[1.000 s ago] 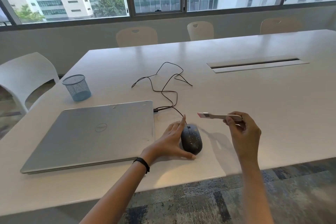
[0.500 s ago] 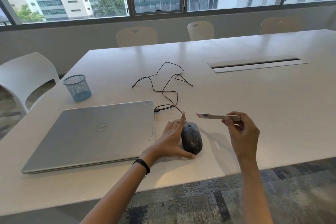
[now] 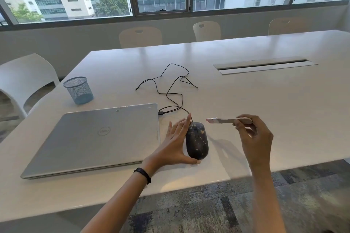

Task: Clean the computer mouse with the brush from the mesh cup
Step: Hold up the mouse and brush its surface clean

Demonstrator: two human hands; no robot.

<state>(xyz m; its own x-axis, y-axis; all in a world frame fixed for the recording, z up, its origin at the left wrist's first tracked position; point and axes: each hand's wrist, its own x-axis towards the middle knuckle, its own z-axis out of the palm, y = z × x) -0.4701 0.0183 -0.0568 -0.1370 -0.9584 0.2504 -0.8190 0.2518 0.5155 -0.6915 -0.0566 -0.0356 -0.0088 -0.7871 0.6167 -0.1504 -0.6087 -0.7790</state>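
The big white table [image 3: 265,100] is carrying everything here. The closed laptop [image 3: 98,136] is lying at its near left, and the blue mesh cup [image 3: 78,90] is standing upright beyond it, well apart from the action. Just right of the laptop, the speckled computer mouse [image 3: 197,141] is sitting flat on the table, its cable [image 3: 170,91] trailing away. The left hand [image 3: 176,145] is bracing it, fingers straight along its left flank and thumb across its near end. The right hand [image 3: 253,138] is pinching the brush [image 3: 223,120] by the handle, holding it level in the air, bristle tip pointing left, near the mouse's front but not touching. The fetching looks done and the sweeping looks about to begin: the tip is needing a tilt down onto the shell, with the mouse held steady
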